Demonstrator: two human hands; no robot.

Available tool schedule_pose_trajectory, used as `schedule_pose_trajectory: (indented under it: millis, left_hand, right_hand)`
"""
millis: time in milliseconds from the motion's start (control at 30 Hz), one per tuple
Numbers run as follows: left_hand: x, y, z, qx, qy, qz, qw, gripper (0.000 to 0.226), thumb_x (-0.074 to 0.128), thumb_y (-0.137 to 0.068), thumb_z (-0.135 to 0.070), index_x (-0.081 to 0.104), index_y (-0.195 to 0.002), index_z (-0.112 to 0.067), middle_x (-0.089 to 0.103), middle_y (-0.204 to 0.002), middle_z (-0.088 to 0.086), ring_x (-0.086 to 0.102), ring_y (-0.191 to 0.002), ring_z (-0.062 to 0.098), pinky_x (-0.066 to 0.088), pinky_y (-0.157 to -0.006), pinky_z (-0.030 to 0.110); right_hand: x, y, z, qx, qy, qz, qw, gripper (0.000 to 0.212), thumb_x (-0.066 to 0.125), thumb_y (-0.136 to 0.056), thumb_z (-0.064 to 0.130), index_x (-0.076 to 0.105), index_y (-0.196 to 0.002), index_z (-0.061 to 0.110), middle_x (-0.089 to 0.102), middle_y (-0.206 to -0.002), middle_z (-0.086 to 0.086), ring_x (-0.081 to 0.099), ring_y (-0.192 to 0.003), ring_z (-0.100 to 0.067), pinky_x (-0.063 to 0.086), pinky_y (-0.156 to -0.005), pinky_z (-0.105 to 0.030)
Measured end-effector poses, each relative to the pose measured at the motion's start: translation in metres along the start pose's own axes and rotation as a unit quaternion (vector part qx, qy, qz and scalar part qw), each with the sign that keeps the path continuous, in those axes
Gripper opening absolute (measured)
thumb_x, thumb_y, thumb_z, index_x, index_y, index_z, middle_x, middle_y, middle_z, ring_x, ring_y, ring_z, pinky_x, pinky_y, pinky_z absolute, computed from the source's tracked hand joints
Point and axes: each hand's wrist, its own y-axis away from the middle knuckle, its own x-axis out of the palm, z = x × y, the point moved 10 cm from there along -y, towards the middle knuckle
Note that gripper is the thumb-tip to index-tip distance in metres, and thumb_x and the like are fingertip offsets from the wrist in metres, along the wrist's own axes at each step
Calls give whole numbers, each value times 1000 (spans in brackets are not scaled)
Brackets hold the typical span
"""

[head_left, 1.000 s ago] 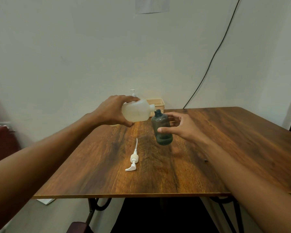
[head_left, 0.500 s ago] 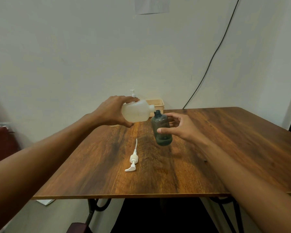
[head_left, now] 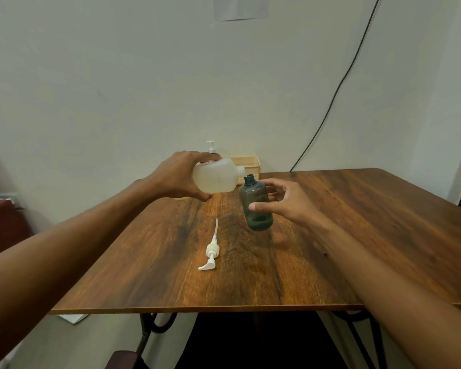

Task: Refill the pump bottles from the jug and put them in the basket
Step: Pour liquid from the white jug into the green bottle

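Table (head_left: 383, 235): one, dark wood.
Loose pump (head_left: 211, 253): one, white, lying flat near the table's front edge, tube pointing away.
Dark bottle (head_left: 256, 206): one, neck open, tilted, beyond and right of the loose pump.
Right grip (head_left: 285, 202): thumb in front, fingers behind, clasping the dark bottle.
Jug (head_left: 216, 179): one, translucent, tipped sideways, spout just above the dark bottle's neck.
Left grip (head_left: 179, 179): wrapped round the jug's base.
Basket (head_left: 246, 164): one, beige, at the far edge.
Second pump bottle (head_left: 210, 147): one, left of the basket, mostly hidden.
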Motion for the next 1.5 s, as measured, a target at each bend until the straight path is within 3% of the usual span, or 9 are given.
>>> schedule_pose_trajectory:
  millis: [600,867,1500]
  left_hand:
    - [0,0,-2,10,-2,2,1000,95,93,-65,-45,49,-148,-28,62,-137,0,58,-117,21,55,-97,44]
    - [2,0,-3,17,-1,0,1000,95,94,-66,-42,49,-148,-27,62,-138,1,57,-117,20,51,-96,35]
    - [3,-3,0,12,-3,3,1000,96,91,-63,-49,49,-147,-31,62,-136,-2,57,-116,18,55,-97,43]
  right_hand:
    - [0,0,-5,2,-6,3,1000,70,97,-70,42,69,-133,30,73,-123,11,68,-112,-7,53,-78,-17]
    - [1,-1,-9,5,-8,-2,1000,71,97,-69,44,69,-132,29,73,-124,11,68,-112,-7,53,-78,-16]
    - [0,-1,-11,2,-10,-3,1000,71,98,-66,45,70,-130,31,73,-119,16,68,-107,-2,53,-65,-4]
